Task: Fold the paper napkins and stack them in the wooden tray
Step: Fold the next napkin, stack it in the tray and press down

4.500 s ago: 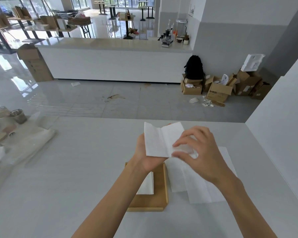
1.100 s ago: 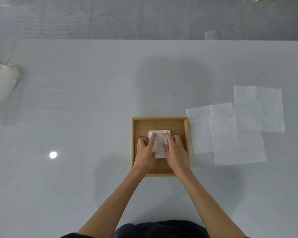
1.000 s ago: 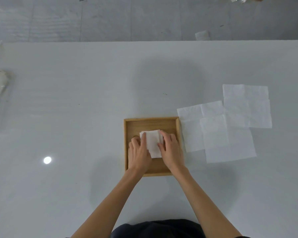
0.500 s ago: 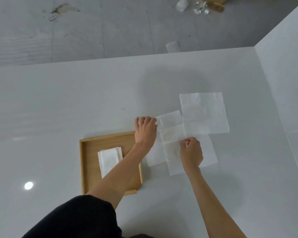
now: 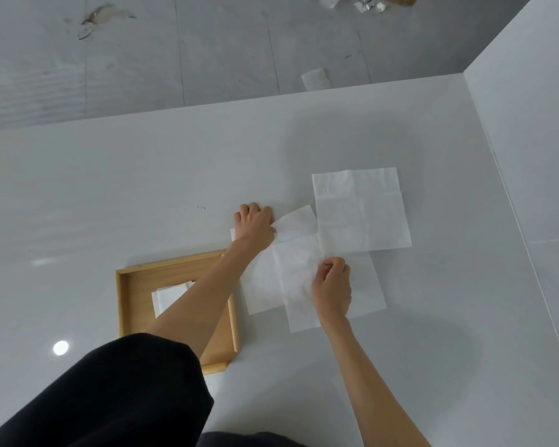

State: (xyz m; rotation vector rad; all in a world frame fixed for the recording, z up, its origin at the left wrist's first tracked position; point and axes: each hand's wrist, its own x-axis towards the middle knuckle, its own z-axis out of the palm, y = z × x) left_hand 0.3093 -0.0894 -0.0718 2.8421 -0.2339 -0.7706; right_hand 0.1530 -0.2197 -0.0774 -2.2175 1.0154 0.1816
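The job is partly done. A folded napkin [image 5: 168, 300] already lies inside the wooden tray [image 5: 120, 304], which sits on the white counter [image 5: 142, 188] just to the left of the loose paper. The left forearm [image 5: 207, 301] crosses over the tray and hides part of that pile, so I cannot tell whether it is one folded piece or several stacked. Three open napkins wait outside the tray, overlapping one another: the left sheet [image 5: 265, 279] just beside the tray, the middle sheet [image 5: 365, 285] partly under it, and the far sheet [image 5: 362, 211] beyond both. None of these shows a new fold yet, so by my reckoning three folds and three placements remain. The hands work apart. The left hand [image 5: 255, 224] grips the far corner of the left sheet with curled fingers, while the right hand [image 5: 331, 285] pinches the paper where the left and middle sheets overlap. One tray, two hands, three flat sheets.
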